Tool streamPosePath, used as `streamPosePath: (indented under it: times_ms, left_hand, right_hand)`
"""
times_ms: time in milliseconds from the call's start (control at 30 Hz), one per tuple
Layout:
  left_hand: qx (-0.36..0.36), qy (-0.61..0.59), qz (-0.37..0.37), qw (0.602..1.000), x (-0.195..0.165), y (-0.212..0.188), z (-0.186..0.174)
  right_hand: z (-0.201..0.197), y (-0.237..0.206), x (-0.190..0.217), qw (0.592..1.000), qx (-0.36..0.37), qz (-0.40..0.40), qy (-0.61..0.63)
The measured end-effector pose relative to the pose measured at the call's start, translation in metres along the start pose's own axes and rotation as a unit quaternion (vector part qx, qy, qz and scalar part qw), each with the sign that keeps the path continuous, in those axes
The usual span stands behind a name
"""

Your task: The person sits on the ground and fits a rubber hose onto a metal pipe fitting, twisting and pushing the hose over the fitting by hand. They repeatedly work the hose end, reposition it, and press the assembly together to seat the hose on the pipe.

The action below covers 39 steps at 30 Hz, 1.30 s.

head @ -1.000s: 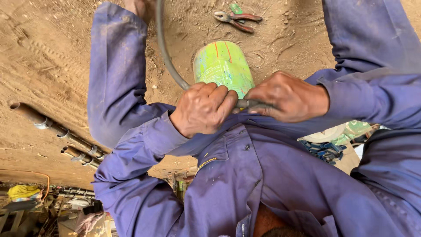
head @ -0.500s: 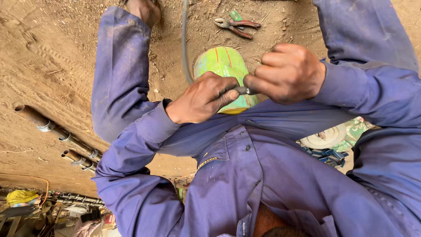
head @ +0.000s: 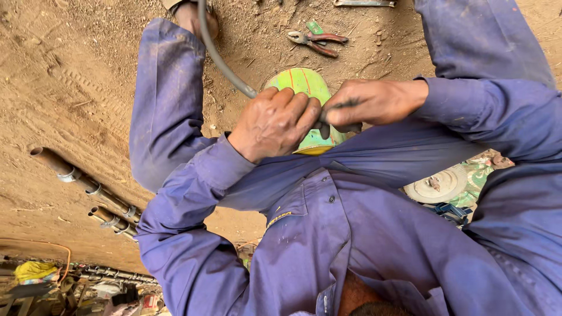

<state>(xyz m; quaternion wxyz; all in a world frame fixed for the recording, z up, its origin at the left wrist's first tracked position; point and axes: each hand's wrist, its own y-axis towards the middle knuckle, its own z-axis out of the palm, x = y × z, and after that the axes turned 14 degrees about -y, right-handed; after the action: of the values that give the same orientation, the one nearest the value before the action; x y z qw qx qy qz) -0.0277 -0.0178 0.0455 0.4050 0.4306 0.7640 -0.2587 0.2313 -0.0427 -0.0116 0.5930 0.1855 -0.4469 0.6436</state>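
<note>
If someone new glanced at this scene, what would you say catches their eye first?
Most striking are the two hands meeting at centre: the left hand grips a grey hose while the right hand pinches its end. Right behind them sits a bright green round container on the sandy ground. Red-handled pliers lie in the dirt above, and rusty pipes at the left.

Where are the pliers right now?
In the head view, the red-handled pliers lie on the sandy ground near the top of the picture, just beyond the green can and the two hands, untouched by either hand.
</note>
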Motion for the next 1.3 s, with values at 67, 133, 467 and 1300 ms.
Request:
streamPosePath:
  times_ms: [67, 133, 467, 1300]
  left_hand:
    - [-0.001, -0.095, -0.053, 0.994, -0.005, 0.001, 0.0]
    - [0.008, -0.195, -0.099, 0.976, -0.01, 0.0, 0.001]
    - [0.078, -0.392, -0.127, 0.908, -0.038, -0.005, 0.0]
    - [-0.246, -0.224, -0.226, 0.916, 0.0, -0.027, -0.049]
  right_hand:
    - [-0.001, -0.001, 0.012, 0.982, -0.04, 0.013, -0.184]
    - [0.004, -0.008, 0.026, 0.918, -0.144, -0.063, -0.364]
    - [0.031, -0.033, 0.057, 0.73, -0.161, -0.217, -0.627]
    - [-0.131, 0.015, -0.081, 0.912, -0.302, 0.138, -0.242]
